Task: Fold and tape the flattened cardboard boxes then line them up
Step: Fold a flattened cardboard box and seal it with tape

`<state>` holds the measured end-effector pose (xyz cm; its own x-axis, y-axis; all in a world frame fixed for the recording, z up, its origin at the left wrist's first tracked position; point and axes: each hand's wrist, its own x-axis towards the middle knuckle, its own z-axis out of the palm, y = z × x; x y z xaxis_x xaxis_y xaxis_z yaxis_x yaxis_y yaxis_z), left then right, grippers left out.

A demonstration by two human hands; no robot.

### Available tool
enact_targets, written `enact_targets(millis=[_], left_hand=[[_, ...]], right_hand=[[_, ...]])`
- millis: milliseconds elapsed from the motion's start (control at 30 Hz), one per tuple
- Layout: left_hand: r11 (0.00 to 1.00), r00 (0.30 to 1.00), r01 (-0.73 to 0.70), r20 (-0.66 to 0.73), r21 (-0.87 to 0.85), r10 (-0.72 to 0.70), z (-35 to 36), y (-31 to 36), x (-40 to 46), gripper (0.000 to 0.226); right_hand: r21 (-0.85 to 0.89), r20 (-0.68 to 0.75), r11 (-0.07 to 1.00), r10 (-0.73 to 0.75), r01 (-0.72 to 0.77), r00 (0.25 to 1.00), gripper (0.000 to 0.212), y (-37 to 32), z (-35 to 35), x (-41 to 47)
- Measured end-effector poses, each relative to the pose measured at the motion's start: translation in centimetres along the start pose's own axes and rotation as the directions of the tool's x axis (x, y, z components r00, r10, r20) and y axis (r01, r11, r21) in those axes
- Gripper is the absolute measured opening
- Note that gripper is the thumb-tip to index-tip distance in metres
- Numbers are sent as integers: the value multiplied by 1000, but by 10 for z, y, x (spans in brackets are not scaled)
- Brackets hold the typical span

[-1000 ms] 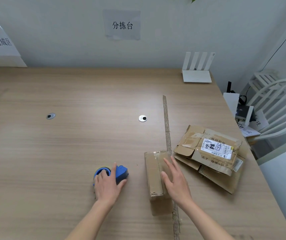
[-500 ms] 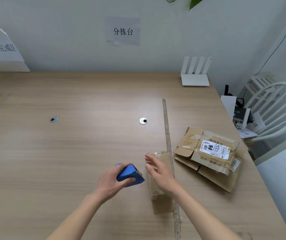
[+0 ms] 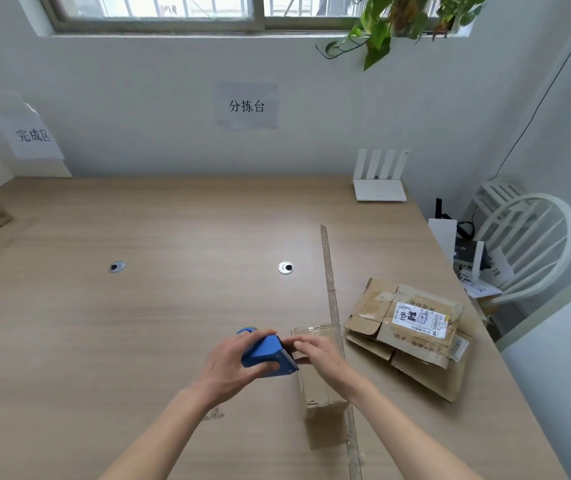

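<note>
Small taped box [image 3: 318,382] (upright, perhaps half-sealed)

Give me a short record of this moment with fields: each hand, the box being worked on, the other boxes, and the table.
left hand: grips the blue tape dispenser, lifted off the table
right hand: fingers at the dispenser's cutter end, seemingly pulling tape; exact grip unclear
folded box: on the table, under the right hand
flat boxes: stacked at the right, label on top
table: wooden, a long strip lying across it
</note>
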<state>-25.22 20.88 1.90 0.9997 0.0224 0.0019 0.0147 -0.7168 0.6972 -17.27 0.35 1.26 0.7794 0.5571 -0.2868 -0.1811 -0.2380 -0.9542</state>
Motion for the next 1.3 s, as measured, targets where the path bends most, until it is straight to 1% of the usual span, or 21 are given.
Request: enact_targets(millis=[67, 100, 167, 267, 333, 400, 500, 633, 733, 833, 967, 1133, 1233, 1300], left_hand=[[1000, 1000, -5, -4, 19, 5, -1, 1, 2, 53], [1000, 1000, -8, 2, 24, 8, -1, 2, 3, 53], [999, 999, -17, 42, 33, 16, -1, 2, 4, 51], [995, 992, -27, 127, 97, 15, 4, 6, 7, 48], [983, 987, -9, 161, 186, -22, 10, 9, 8, 48], [962, 979, 29, 185, 271, -81, 13, 4, 5, 45], [945, 964, 95, 208, 312, -166, 20, -11, -4, 43], [939, 958, 102, 221, 327, -181, 41, -7, -6, 40], [928, 957, 86, 229, 363, -178, 50, -3, -2, 43], [924, 952, 98, 235, 369, -195, 52, -4, -1, 44], [921, 955, 79, 235, 381, -179, 55, -1, 1, 43], [913, 955, 67, 240, 402, -176, 67, -2, 3, 52], [900, 955, 80, 226, 429, -193, 73, -6, 2, 50], [895, 958, 94, 206, 436, -201, 75, -8, 0, 48]], right_hand=[[42, -22, 999, -6, 7, 1000, 26, -1, -5, -3], [32, -53, 999, -19, 20, 998, 20, -1, -7, -4], [-35, -107, 999, -41, 37, 993, 15, 3, -12, -5], [-87, -181, 996, -18, 2, 983, 10, 9, -12, -4], [-117, -196, 991, 42, -66, 980, 7, 18, -13, -8], [-80, -246, 982, 144, -169, 958, 5, 37, -23, -20], [-13, -311, 958, 269, -287, 912, 7, 71, -55, -45], [23, -364, 933, 342, -359, 866, 6, 90, -73, -58], [17, -401, 927, 350, -375, 846, 6, 94, -75, -58], [17, -423, 929, 342, -370, 839, 7, 95, -76, -59], [21, -458, 927, 341, -374, 821, 7, 98, -74, -59], [-12, -514, 905, 360, -426, 779, 11, 108, -72, -57], [-34, -548, 887, 369, -461, 751, 15, 116, -64, -54], [-64, -559, 874, 368, -482, 743, 14, 120, -58, -52]])
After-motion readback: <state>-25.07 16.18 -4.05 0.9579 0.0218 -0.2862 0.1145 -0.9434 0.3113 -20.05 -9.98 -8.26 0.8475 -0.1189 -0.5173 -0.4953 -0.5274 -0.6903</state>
